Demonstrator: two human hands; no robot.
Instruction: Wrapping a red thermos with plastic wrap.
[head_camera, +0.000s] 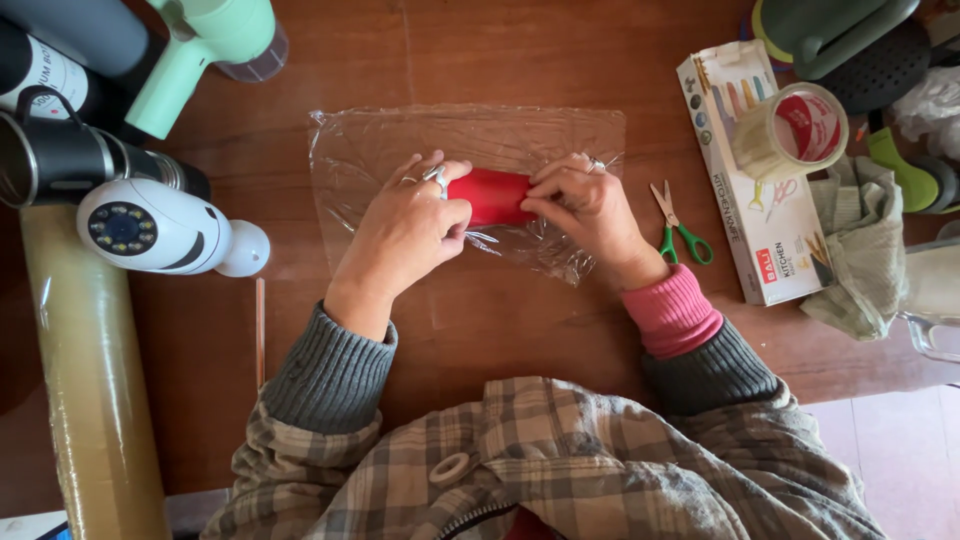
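Both hands pinching red block (490, 197) | left (405, 235) and right (585, 205) closed on ends (keeps it steady) | centred on wrap (380, 150) | scissors (678, 225) near

Red object (490, 197), clear film (470, 140), green-handled scissors (680, 225), brown table (520, 320).

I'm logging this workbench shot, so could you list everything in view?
Red cylindrical object: one, red, table centre, on the film.
Clear plastic film sheet: one, transparent, spread under it.
Green-handled scissors: one, right of film.
Long white printed box: one, right side.
Clear tape roll: one, on the box.
Mint-green hair dryer: one, top left.
White dome-shaped camera: one, left.
Large yellowish film roll: one, left edge.
Left hand, right hand: both gripping the object's ends.
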